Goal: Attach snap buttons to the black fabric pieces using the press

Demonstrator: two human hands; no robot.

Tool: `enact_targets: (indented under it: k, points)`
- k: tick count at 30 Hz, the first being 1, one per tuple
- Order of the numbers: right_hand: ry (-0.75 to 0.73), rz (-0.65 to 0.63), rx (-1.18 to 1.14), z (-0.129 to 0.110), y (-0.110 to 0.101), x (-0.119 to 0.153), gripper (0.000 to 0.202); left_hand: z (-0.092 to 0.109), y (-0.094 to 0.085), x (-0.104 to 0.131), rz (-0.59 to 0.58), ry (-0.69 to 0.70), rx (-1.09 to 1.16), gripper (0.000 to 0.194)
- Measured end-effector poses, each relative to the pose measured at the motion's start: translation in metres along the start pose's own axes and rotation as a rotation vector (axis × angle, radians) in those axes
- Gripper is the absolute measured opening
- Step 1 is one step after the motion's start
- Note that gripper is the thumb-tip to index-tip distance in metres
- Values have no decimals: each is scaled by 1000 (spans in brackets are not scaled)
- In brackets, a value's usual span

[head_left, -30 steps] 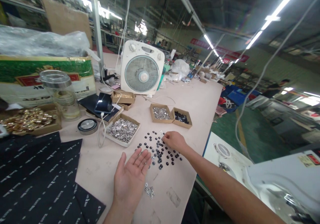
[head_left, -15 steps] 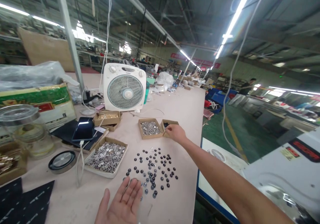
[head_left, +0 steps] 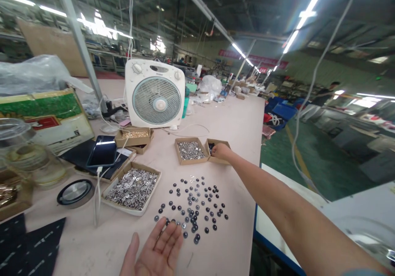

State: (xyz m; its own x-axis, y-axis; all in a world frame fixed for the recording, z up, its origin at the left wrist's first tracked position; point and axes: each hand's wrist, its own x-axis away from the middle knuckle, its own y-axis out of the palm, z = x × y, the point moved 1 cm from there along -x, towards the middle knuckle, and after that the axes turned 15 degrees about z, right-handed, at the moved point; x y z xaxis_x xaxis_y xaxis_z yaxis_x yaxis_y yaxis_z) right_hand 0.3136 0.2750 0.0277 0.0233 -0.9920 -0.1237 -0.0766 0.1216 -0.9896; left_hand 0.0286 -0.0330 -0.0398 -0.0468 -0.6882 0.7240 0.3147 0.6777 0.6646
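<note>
Your right hand point(head_left: 221, 150) reaches far forward, arm extended, with its fingers dipped into a small cardboard box of dark pieces point(head_left: 217, 151); the fingers are curled over the contents, and whether they grip anything cannot be told. Your left hand point(head_left: 156, 253) lies at the near edge of the surface point(head_left: 234, 119), palm up, fingers spread flat, holding nothing. Just beyond its fingertips lies a scatter of loose dark buttons point(head_left: 193, 204), mixed with a few silver ones, spread over the bare surface between the two hands; the nearest buttons sit close to the left fingertips, while the right hand is well apart from the scatter, past its far side. Touching the left wall of the dark-piece box stands a second small box of silver pieces point(head_left: 190, 150). To the left of the scatter rests a larger tray of silver rings point(head_left: 132, 188). Behind it lie a phone point(head_left: 101, 151) with a white cable, and a box of gold pieces point(head_left: 134, 135). A white fan point(head_left: 154, 93) stands upright farther back. At the far left are a glass jar point(head_left: 21, 152), its lid point(head_left: 74, 192) lying flat on the surface, and dark printed fabric point(head_left: 27, 243) at the near corner.
</note>
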Motion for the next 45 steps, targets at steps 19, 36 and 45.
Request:
enact_targets:
  k: [19, 36, 45]
  points:
    - [149, 104, -169, -8, -40, 25, 25, -4, 4, 4, -96, -10, 46, 50]
    - [-148, -126, -948, -196, -36, 285, 19, 13, 27, 37, -102, 8, 130, 49]
    - [-9, -127, -1026, -183, -39, 289, 20, 16, 30, 38, -123, -24, 151, 51]
